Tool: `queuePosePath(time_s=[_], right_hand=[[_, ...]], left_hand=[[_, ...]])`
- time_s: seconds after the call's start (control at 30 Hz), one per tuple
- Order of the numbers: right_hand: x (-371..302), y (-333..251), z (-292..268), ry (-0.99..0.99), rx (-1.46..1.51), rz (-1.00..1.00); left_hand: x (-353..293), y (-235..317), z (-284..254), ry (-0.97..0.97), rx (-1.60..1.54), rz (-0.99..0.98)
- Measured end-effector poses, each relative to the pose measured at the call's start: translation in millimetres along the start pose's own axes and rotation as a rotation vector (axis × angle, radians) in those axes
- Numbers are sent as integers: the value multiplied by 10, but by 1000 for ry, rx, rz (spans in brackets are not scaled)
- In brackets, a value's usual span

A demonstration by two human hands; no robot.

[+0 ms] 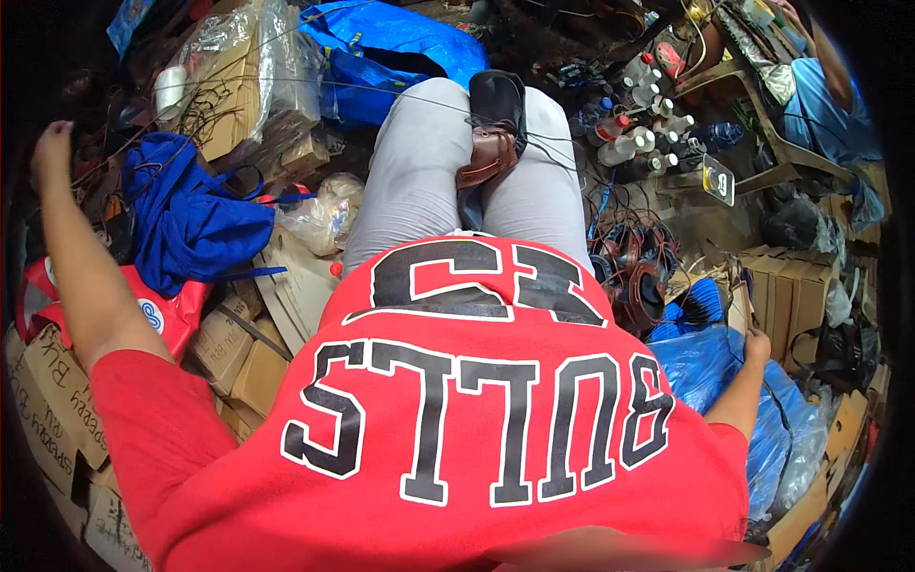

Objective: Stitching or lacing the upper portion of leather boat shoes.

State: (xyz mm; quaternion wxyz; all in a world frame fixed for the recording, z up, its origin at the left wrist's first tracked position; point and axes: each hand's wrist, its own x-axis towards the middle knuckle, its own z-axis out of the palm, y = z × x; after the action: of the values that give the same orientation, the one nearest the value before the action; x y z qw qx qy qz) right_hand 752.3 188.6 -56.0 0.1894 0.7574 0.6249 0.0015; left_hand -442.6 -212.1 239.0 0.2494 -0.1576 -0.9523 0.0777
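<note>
Between my grey-trousered thighs sits a shoe [490, 157] with a brown leather part and a black part [497, 95] standing above it. Thin dark thread runs out from the shoe to both sides across my legs. My left hand [52, 150] is stretched far out to the left, fingers closed, beyond a blue cloth bag [186, 214]. Low on the right, my right hand [757, 347] is closed too, next to blue plastic wrapping [710, 357]. What either hand grips is too small to make out. Neither hand touches the shoe.
Several brown shoes [640, 272] lie right of my thigh. Plastic bottles [640, 129] stand beyond them, near a wooden frame [762, 129]. Another person in light blue [829, 114] is at far right. Cardboard boxes [229, 343] and a blue tarp bag [410, 48] crowd the left and far side.
</note>
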Motion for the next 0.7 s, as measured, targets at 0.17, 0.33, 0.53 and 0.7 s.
queuePosePath(time_s=[0.17,0.33,0.53,0.7], right_hand=[[-351,-2111,68,-61,698,-554],[-1471,-4035,-724,-212,1103,-910],[-1572,-4230,-776,-454,1271,-861],[-1256,-3837,-864,-52,1035,-798]], left_hand=[[-1972,2304,418,-473,-1016,681],[-3793,3564,-129,-515,-1166,1086],[-3805,3799,-131,-905,-1153,960],[-3077,3151,294,-880,-1374,607]])
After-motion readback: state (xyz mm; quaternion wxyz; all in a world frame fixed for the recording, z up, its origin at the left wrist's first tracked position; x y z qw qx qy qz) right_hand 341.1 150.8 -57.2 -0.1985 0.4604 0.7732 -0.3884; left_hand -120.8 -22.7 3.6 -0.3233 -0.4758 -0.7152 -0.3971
